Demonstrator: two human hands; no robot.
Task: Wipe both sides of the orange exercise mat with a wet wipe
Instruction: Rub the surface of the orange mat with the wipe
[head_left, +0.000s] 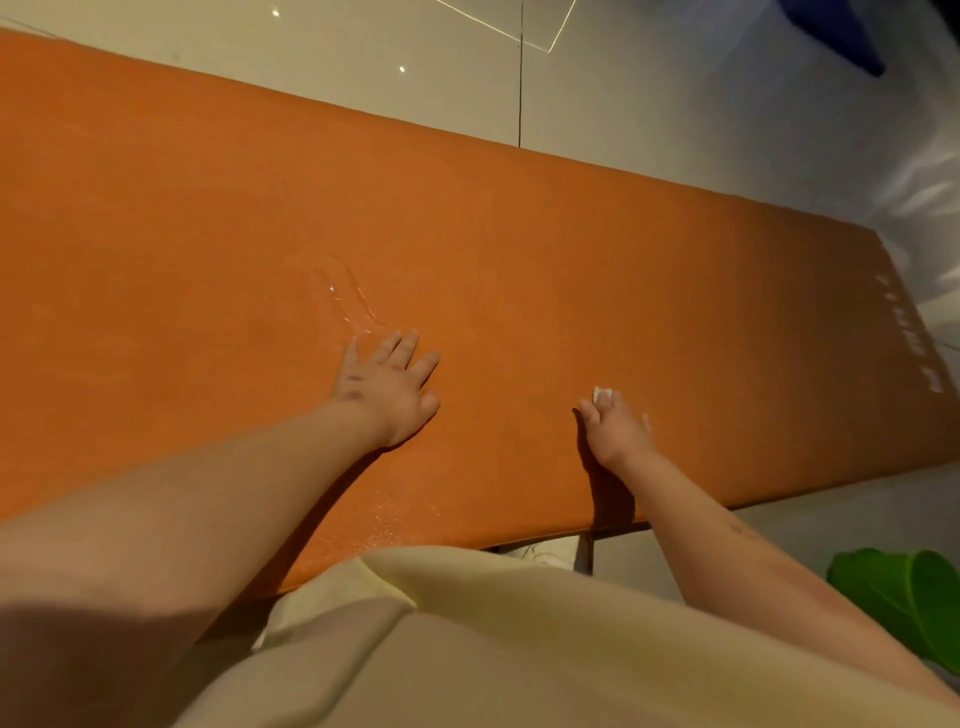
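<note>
The orange exercise mat (208, 218) lies flat on a pale tiled floor and runs from the left edge to the right of the view. My left hand (387, 382) rests palm down on the mat near its middle, fingers straight and spread. Just beyond its fingertips the mat shows a wet streak (353, 301). To the right, my right hand (615, 428) presses a small white wet wipe (602, 395) onto the mat; only a corner of the wipe shows past the fingers. White lettering (911, 338) runs along the mat's right end.
Pale floor tiles (623, 93) surround the mat. A dark blue object (841, 31) lies at the top right. Green leaves (904, 592) show at the lower right. My beige-clothed legs (519, 649) fill the bottom, at the mat's near edge.
</note>
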